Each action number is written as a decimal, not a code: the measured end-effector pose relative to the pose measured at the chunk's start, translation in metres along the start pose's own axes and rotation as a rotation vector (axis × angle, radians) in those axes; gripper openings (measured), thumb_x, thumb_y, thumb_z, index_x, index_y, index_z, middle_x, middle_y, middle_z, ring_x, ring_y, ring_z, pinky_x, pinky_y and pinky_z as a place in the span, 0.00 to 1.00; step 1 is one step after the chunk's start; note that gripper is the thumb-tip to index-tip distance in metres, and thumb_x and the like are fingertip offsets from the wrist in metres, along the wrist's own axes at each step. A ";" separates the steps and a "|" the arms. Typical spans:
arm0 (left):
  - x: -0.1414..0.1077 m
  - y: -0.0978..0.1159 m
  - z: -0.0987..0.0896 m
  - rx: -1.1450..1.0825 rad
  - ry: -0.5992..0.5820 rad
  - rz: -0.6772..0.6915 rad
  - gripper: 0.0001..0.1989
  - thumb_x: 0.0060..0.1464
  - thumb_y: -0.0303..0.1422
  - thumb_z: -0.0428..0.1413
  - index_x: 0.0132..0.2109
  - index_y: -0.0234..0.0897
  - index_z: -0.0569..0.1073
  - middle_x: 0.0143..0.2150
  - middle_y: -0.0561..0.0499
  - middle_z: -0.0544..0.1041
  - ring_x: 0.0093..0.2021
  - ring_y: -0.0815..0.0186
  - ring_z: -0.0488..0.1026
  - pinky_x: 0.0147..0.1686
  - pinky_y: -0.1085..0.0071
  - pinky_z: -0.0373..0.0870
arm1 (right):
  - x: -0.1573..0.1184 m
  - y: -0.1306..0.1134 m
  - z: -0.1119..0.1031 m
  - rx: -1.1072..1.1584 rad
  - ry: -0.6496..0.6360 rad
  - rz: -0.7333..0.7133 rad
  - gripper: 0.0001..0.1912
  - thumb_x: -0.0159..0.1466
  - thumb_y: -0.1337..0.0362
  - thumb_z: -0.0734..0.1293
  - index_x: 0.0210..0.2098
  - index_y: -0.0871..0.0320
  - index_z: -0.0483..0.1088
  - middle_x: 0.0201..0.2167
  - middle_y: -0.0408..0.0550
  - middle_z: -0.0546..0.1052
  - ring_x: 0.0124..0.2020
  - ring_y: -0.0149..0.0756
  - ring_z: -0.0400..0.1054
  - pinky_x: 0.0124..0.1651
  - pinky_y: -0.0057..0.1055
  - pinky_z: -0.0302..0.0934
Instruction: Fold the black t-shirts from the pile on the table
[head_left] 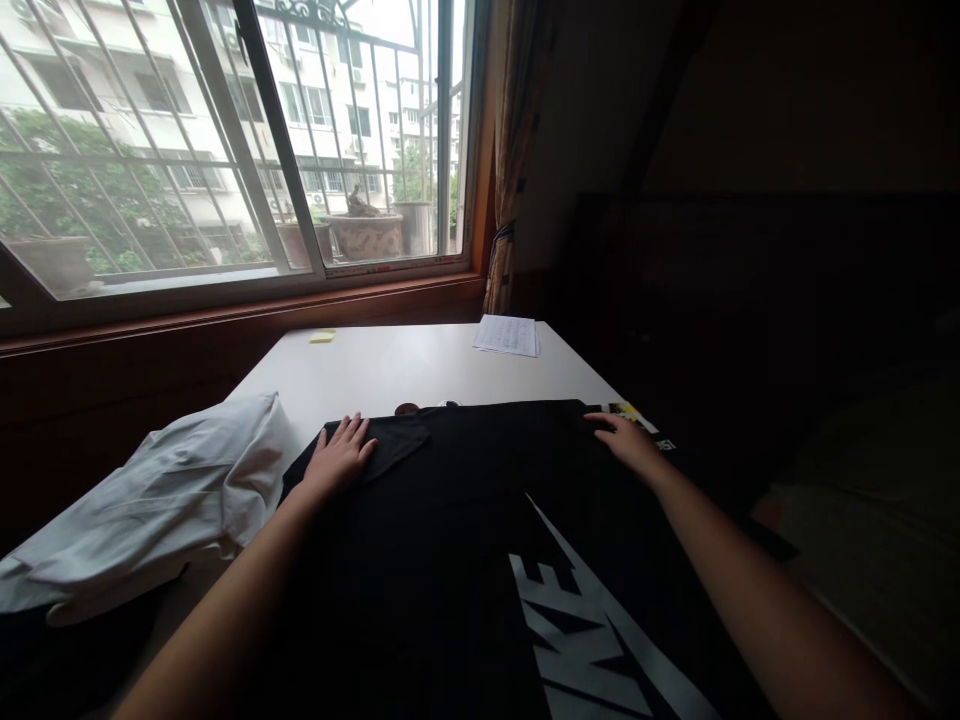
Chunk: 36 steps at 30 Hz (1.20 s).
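A black shirt [450,500] with large grey lettering and a swoosh lies spread over the near part of a white table [405,365]. My left hand [341,455] rests flat on its far left part, fingers apart, beside a small folded-over flap of dark cloth. At the far right corner of the shirt is my right hand [622,438], palm down, with its fingers spread and touching the fabric. Neither hand holds anything.
Pale crumpled cloth [172,490] lies left of the shirt. Papers [508,335] and a yellow sticky note [322,337] are at the table's far side. Small round objects peek out beyond the shirt's far edge. A barred window and a curtain [506,170] stand behind.
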<state>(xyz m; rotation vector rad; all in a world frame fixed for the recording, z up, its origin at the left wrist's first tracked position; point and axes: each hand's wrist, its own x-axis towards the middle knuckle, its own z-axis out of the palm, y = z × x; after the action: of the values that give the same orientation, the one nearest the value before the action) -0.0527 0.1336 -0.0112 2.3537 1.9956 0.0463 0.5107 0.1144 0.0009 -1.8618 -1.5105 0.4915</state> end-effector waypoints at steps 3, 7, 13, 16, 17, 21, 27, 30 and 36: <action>0.004 -0.010 0.001 0.002 -0.005 -0.022 0.34 0.70 0.49 0.33 0.75 0.39 0.47 0.77 0.50 0.40 0.77 0.56 0.36 0.71 0.44 0.39 | 0.010 -0.004 0.009 -0.044 0.025 -0.016 0.22 0.60 0.69 0.64 0.52 0.54 0.78 0.51 0.52 0.79 0.53 0.46 0.73 0.59 0.42 0.65; 0.006 -0.023 0.001 0.010 -0.027 -0.059 0.34 0.70 0.49 0.33 0.75 0.39 0.46 0.77 0.51 0.38 0.77 0.57 0.35 0.71 0.44 0.39 | 0.014 -0.009 0.020 -0.071 0.032 0.024 0.23 0.60 0.68 0.65 0.54 0.55 0.75 0.51 0.54 0.79 0.50 0.45 0.74 0.54 0.40 0.67; 0.006 -0.032 -0.004 -0.007 -0.062 -0.080 0.34 0.69 0.48 0.34 0.75 0.37 0.46 0.77 0.48 0.38 0.77 0.54 0.36 0.70 0.40 0.41 | 0.004 -0.008 0.017 -0.200 0.009 0.061 0.27 0.60 0.62 0.68 0.59 0.55 0.69 0.42 0.50 0.78 0.40 0.42 0.74 0.44 0.35 0.67; 0.009 -0.028 -0.010 -0.002 -0.076 -0.075 0.34 0.69 0.48 0.36 0.75 0.36 0.50 0.77 0.44 0.40 0.76 0.48 0.39 0.67 0.35 0.45 | -0.002 -0.006 0.014 -0.245 0.001 -0.003 0.27 0.61 0.63 0.66 0.60 0.55 0.68 0.37 0.47 0.77 0.39 0.41 0.72 0.45 0.36 0.66; 0.010 -0.024 -0.012 0.021 -0.061 -0.062 0.33 0.68 0.47 0.37 0.74 0.36 0.52 0.77 0.44 0.41 0.76 0.46 0.40 0.67 0.33 0.45 | -0.003 -0.005 0.014 -0.264 0.006 -0.027 0.26 0.61 0.64 0.65 0.60 0.55 0.68 0.37 0.47 0.77 0.40 0.42 0.72 0.46 0.36 0.65; 0.024 0.009 -0.020 0.101 0.084 0.142 0.30 0.67 0.38 0.43 0.72 0.35 0.58 0.76 0.42 0.48 0.76 0.48 0.43 0.69 0.38 0.42 | -0.012 -0.003 0.021 -0.352 0.077 -0.070 0.22 0.64 0.62 0.62 0.58 0.52 0.69 0.40 0.48 0.75 0.44 0.44 0.71 0.49 0.39 0.65; 0.051 0.076 -0.007 -0.016 0.038 0.367 0.30 0.70 0.44 0.40 0.71 0.33 0.59 0.74 0.41 0.56 0.75 0.53 0.47 0.72 0.50 0.46 | -0.024 0.000 0.034 -0.382 0.152 -0.082 0.20 0.67 0.59 0.59 0.56 0.52 0.70 0.48 0.52 0.74 0.46 0.46 0.70 0.49 0.41 0.65; 0.056 0.089 0.006 -0.037 0.060 0.291 0.32 0.70 0.46 0.39 0.73 0.34 0.55 0.75 0.41 0.53 0.75 0.54 0.47 0.72 0.51 0.43 | -0.028 0.001 0.035 -0.373 0.183 -0.096 0.19 0.68 0.59 0.59 0.55 0.52 0.70 0.48 0.53 0.74 0.47 0.47 0.70 0.50 0.42 0.65; 0.056 0.084 0.014 -0.049 0.085 0.268 0.33 0.70 0.49 0.36 0.74 0.36 0.52 0.76 0.45 0.48 0.76 0.56 0.41 0.72 0.49 0.38 | -0.030 -0.004 0.034 -0.345 0.197 -0.103 0.18 0.68 0.58 0.59 0.54 0.52 0.72 0.49 0.54 0.75 0.47 0.47 0.70 0.50 0.42 0.65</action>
<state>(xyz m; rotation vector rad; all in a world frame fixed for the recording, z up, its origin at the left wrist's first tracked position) 0.0397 0.1747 -0.0212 2.6098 1.6757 0.2069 0.4776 0.0949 -0.0239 -2.0071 -1.6224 -0.0050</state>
